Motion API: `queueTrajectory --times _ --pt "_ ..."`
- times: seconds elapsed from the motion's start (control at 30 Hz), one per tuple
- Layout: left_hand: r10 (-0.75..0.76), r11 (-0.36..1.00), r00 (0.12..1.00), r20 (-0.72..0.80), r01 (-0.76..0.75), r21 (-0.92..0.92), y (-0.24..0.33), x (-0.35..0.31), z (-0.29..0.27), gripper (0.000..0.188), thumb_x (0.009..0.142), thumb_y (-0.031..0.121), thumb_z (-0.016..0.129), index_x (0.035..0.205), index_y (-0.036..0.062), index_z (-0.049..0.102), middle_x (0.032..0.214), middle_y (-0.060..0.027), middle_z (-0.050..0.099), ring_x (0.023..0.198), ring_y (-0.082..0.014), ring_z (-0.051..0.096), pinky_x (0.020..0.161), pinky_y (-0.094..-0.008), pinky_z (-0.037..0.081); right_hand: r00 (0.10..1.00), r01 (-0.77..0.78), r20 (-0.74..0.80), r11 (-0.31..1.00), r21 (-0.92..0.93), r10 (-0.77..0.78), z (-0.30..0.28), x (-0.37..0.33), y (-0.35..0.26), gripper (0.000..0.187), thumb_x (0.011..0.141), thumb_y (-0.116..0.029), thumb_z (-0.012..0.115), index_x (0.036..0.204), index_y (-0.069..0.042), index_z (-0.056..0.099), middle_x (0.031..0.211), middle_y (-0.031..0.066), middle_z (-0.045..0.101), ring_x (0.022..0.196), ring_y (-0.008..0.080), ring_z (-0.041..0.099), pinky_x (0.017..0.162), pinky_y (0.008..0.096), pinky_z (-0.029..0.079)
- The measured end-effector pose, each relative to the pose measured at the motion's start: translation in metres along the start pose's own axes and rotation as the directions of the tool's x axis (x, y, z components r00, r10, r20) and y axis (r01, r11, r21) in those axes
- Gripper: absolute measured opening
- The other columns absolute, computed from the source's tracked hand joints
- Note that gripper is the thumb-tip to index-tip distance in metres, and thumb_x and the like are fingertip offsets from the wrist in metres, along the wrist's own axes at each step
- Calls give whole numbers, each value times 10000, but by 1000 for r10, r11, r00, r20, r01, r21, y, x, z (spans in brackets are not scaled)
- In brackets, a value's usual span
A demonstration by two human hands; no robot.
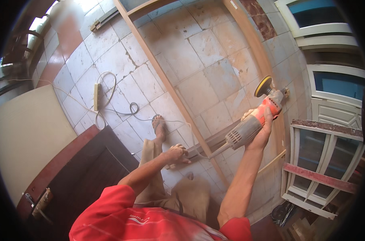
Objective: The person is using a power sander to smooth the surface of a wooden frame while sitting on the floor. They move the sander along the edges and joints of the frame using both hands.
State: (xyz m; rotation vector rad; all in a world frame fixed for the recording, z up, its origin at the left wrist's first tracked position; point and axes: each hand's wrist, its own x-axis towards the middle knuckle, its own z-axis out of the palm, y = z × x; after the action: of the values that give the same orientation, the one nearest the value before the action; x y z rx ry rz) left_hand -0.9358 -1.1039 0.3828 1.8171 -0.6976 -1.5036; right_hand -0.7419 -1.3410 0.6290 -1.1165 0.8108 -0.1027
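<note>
My right hand is wrapped round the body of a red and grey angle grinder, holding it raised over the right side of a wooden frame. A round backing pad with a yellow rim and dark face sits at the tool's far end, tilted on its edge. Bent over the frame's reddish-brown crosspiece, by its left end, is my left hand. Its fingers are curled on the wood, and their undersides are hidden. A pale cord runs from the grinder's rear to the left.
A power strip with looped cord lies on the tiled floor at left. A dark door panel with a handle leans at lower left. White window frames are stacked along the right. My sandalled foot stands beside the frame.
</note>
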Motion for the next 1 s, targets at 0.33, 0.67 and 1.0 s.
queueTrajectory --times 0.33,0.67,1.0 --pt "-364 -317 799 -479 -590 -743 56 1 -182 979 956 770 361 1640 175 -8 1577 -232 366 1416 -403 399 1174 -508 306 998 41 45 992 121 -47 26 78 -70 405 895 -431 707 998 -57 588 808 86 636 665 202 652 630 347 565" --pt "-491 -437 530 -691 -837 -330 103 -26 -372 630 991 394 640 1439 7 424 1220 -159 610 1156 -272 586 1045 -379 480 937 -344 171 892 294 305 -5 214 -79 383 903 -443 705 1010 -90 600 804 51 625 715 191 644 677 356 564" --pt "-648 359 368 -667 -625 -693 194 40 -442 416 1036 221 586 1385 10 507 1056 -104 672 950 -174 651 855 -312 533 943 -288 -151 954 82 297 -57 326 -117 446 883 -492 722 1027 -89 598 804 51 635 704 187 658 657 339 570"
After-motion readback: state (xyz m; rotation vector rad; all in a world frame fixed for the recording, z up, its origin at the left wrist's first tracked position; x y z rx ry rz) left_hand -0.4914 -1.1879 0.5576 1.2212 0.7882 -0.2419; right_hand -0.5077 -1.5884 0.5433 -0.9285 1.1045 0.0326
